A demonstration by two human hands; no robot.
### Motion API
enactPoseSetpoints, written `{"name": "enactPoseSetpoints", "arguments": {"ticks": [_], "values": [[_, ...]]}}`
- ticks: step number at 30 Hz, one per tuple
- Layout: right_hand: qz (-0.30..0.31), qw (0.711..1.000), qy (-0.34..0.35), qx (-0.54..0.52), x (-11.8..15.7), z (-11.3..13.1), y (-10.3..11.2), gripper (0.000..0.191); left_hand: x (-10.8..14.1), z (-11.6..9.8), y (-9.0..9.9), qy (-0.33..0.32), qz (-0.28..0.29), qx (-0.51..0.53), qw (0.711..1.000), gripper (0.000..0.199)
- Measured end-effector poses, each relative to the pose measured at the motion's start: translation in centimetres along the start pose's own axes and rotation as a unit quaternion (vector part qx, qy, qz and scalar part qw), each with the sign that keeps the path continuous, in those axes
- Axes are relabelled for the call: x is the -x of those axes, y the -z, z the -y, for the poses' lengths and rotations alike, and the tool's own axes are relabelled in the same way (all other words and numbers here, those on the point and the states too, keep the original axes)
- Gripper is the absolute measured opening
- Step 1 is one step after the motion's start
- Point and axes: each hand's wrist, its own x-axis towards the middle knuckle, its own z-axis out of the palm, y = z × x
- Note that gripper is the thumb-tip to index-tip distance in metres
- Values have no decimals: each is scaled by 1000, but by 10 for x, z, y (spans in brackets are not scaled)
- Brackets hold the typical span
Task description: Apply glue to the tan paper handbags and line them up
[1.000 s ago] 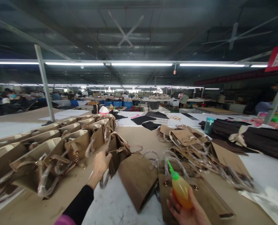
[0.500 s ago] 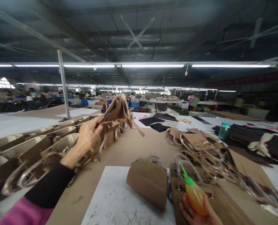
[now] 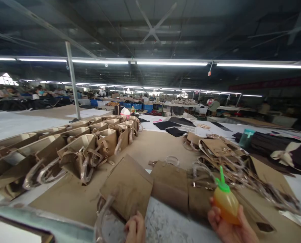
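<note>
At the bottom centre, my left hand [image 3: 135, 227] grips the near edge of a brown handbag [image 3: 128, 184]. This handbag is tilted over the white sheet [image 3: 162, 222], with a clear-wrapped handle [image 3: 103, 216] on its left side. My right hand [image 3: 226, 224] is closed around a squeeze bottle [image 3: 226, 202] of amber liquid. A green nozzle [image 3: 222, 180] on the bottle points upward. Between my hands a second brown handbag [image 3: 172, 184] lies flap up, its far handle wrapped in clear film. Next to it, partly hidden by the bottle, is another brown bag piece [image 3: 199, 199].
Rows of open brown handbags [image 3: 74, 145] stand on the left. A heap of brown bag pieces [image 3: 216, 148] lies at right, with a teal cup [image 3: 246, 137] and dark bundled material [image 3: 269, 152] beyond. Black cut pieces [image 3: 164, 125] are farther back. A metal post [image 3: 73, 81] rises at left.
My left hand has come down from over the rows, bringing the brown handbag to the near centre. The bottle in my right hand has risen and moved right. The view has shifted slightly.
</note>
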Motion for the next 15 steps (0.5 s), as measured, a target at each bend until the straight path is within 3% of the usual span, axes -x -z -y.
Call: {"name": "enactPoseSetpoints", "arguments": {"ticks": [4,9,12,15], "values": [[38,999,-20,24,17,-27,-59,47,-9,20,5,48,19,62,997,35],[180,977,-91,71,22,-79,-128,43,-24,55,8,116,29,118,986,37],[235,960,-130,78,19,-102,-149,42,-18,51,11,144,34,150,978,36],[265,952,-140,66,12,-112,-164,42,-7,30,18,174,38,183,967,30]]}}
